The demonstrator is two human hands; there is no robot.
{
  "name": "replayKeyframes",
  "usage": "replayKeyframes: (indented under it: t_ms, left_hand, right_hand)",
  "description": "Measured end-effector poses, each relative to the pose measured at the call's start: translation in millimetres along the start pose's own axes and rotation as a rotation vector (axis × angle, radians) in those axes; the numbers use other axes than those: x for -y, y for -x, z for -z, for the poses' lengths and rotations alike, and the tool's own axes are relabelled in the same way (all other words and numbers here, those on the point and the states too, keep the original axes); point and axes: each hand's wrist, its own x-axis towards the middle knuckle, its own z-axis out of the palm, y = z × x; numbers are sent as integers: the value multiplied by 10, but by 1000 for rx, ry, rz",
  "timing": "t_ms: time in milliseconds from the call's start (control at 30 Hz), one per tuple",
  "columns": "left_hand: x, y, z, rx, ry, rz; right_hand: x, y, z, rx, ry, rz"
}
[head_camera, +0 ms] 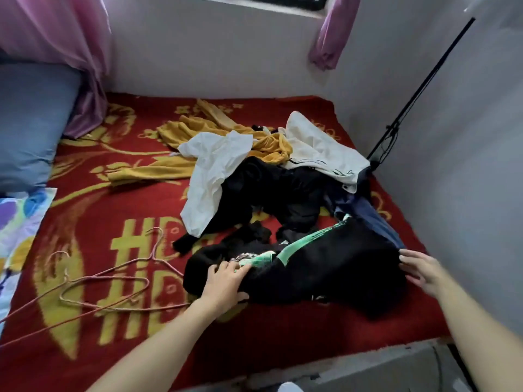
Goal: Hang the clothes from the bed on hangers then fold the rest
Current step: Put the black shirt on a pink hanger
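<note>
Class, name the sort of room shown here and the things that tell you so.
Probably a bedroom: a blanket-covered bed, a blue pillow at its side, and pink curtains.

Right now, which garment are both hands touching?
The black garment with green stripes, nearest the camera; the yellow garment and left white shirt lie untouched beyond.
</note>
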Motion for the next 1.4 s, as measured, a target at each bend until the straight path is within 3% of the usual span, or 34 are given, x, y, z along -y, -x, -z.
replayKeyframes:
  t_ms: [67, 200, 367, 600, 800, 1067, 1267, 1400]
  left_hand:
    - [51, 146, -369, 287, -10, 40]
    - [130, 280, -703, 385, -7, 120]
    - [219, 247, -801, 356, -9, 211]
    - [257, 164, -976, 303, 44, 335]
    - [401, 196, -1069, 205, 224, 607]
    - [870, 684, -1103, 200, 328, 870]
    - [1377, 1087, -1150, 154, 448, 1029]
    - [1887, 1383, -1188, 152, 490, 1096]
  right_hand:
    - [-374, -122, -236, 0, 91, -113]
    - [-682, -201, -783, 206, 281, -158]
    - [-900, -368, -1393, 403, 521, -60]
    - [-1169, -805, -1954, 349, 804, 124]
    - [-1340, -932, -2281, 443, 921, 173]
    - [-1332, -430, -3032, 548, 1105, 507]
    - [-1323, 169, -3825, 677, 1078, 815]
    - [-1422, 529, -4421, 760, 1151, 873]
